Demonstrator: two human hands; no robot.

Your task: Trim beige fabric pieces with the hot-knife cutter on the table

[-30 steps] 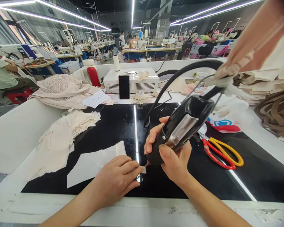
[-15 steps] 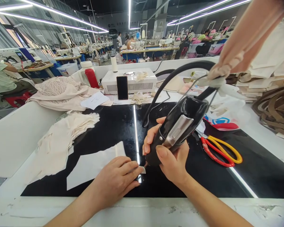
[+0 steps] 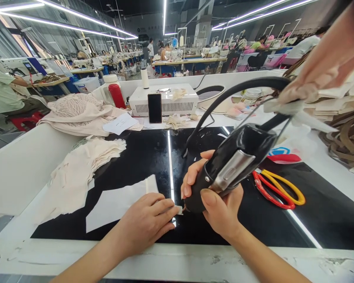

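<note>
My right hand (image 3: 216, 200) is wrapped round a black handheld tool (image 3: 233, 161) with a silver plate on its side and a thick black cable. The tool's lower tip is close to a small pale scrap (image 3: 179, 210) on the black mat (image 3: 141, 151). My left hand (image 3: 149, 224) lies palm down at the mat's front, its fingertips pressing that scrap. Under and beside my left hand lies a white flat piece (image 3: 113, 202) with a narrow strip on it. Red and yellow handled scissors (image 3: 279, 188) rest right of the tool.
Cream fabric pieces (image 3: 79, 169) are piled at the left. Behind the mat stand a phone (image 3: 155, 108), a white vented box (image 3: 177, 100) and a red bottle (image 3: 116, 95). Brown strips (image 3: 346, 135) lie at the right. A person in light green (image 3: 2, 90) sits far left.
The tool in my right hand has tilted further to the right, and its upper end and cable have shifted right. My left hand remains on the scrap. The view has moved slightly.
</note>
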